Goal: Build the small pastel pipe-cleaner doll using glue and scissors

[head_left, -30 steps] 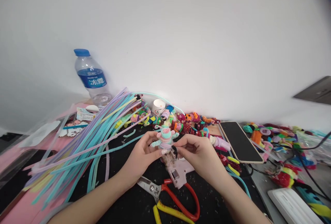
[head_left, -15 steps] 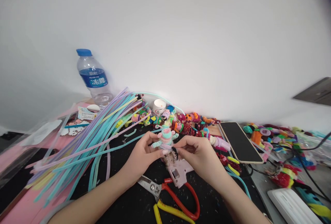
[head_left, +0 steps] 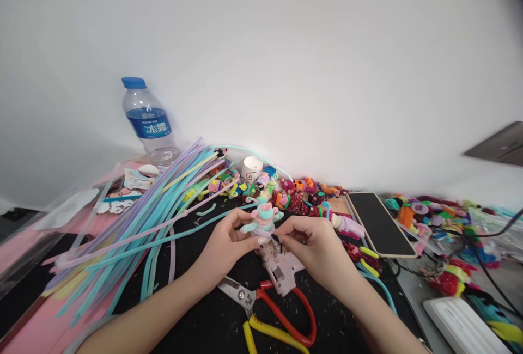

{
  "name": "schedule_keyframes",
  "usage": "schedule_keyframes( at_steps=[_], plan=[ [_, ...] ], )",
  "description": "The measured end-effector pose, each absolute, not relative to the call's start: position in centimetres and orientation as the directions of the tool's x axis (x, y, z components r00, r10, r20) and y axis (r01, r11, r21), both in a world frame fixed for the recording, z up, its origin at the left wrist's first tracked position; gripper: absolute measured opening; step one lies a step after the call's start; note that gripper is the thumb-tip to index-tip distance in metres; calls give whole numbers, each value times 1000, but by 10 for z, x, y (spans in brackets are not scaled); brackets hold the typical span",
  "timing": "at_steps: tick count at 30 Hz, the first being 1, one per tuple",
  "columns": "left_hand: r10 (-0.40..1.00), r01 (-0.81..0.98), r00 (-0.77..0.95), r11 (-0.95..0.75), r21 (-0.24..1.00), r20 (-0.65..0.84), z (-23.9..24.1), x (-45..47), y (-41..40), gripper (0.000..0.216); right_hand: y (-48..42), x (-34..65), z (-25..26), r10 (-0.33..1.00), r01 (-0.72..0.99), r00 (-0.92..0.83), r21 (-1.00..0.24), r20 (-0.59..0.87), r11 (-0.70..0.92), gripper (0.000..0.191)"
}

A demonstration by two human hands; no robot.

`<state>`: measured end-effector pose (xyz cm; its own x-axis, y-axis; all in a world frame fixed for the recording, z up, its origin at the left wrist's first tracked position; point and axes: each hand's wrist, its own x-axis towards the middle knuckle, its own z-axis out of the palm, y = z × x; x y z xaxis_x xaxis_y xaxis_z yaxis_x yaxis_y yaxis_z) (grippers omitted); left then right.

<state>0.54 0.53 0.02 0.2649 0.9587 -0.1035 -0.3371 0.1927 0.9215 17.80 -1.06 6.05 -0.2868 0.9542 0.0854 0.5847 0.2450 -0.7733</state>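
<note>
Between my two hands is a small pipe-cleaner doll [head_left: 265, 217] in pink, mint and lilac, upright with its little arms out to the sides. My left hand [head_left: 235, 239] pinches its lower part from the left, thumb in front. On the other side, the fingertips of my right hand [head_left: 308, 239] are pressed together at the doll's lower right edge; a small dark bit shows by them, too small to name. Below the doll lies a pale pink glue gun [head_left: 284, 278], stained brown near its front. Closer to me rest scissors [head_left: 245, 298] with red and yellow handles.
A bundle of pastel pipe cleaners [head_left: 163, 196] spreads across the left. Behind it a water bottle [head_left: 149, 122] leans on the wall. Several finished dolls and a paper cup [head_left: 252, 169] line the back. At right lie a phone [head_left: 382, 225], cables and a white box-like object [head_left: 466, 324].
Almost nothing differs. The doll is turned or tilted very slightly between my fingers, and both hands keep their places.
</note>
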Motion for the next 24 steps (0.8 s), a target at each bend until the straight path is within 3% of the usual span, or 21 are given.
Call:
schedule_keyframes(
  at_steps=[24],
  plan=[
    [948, -349, 293, 228, 909, -125, 0, 2, 3, 22, -10, 180, 62, 947, 630, -295, -720, 126, 292, 17]
  ],
)
